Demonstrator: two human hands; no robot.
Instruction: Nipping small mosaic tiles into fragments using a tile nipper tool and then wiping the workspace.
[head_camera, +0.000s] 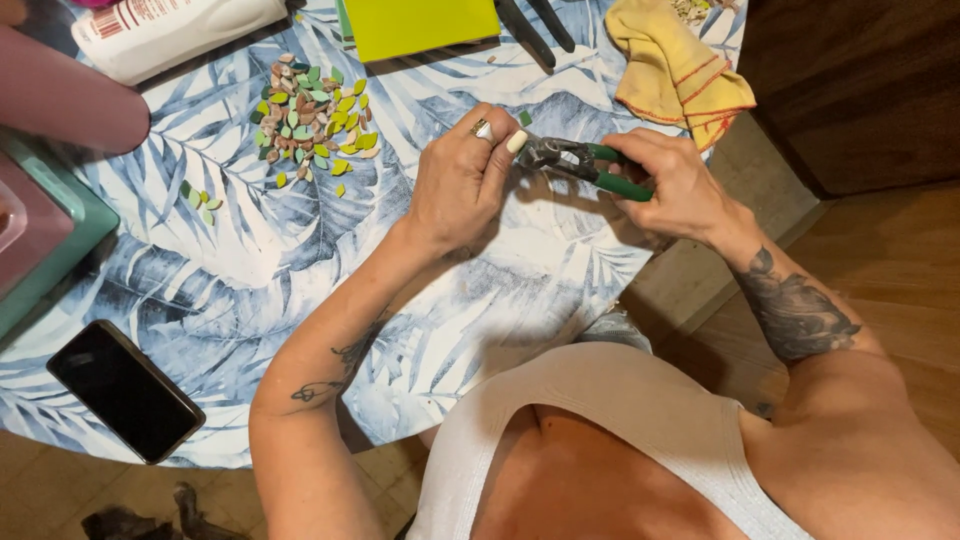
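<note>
A round table (250, 260) with a blue-and-white leaf-print cover fills most of the view and serves as the landmark for everything else. At its far left edge sits a teal tray (50, 250) with a pink object over it, and a white tube (170, 32) lies at the far edge beside it. A lime-green sheet (420, 22) rests at the table's far middle, with dark tool handles (535, 28) just to its right, and a crumpled yellow cloth (675, 70) with orange stitching hangs over the far right rim. A black phone (125, 390) lies face up near the table's near left edge. Above the table's centre the right hand (670, 185) is closed firmly around the green handles of a pair of tile nippers (580, 162), whose metal head points left. The left hand (460, 180), a ring on one finger, pinches a small pale tile piece (516, 142) between thumb and fingertips, holding it right at the nippers' head. Left of the hands, toward the table's far side, lies a heap of small leaf-shaped tile pieces (310, 110) in green, yellow and pink, with a few loose green ones (200, 200) nearby.
</note>
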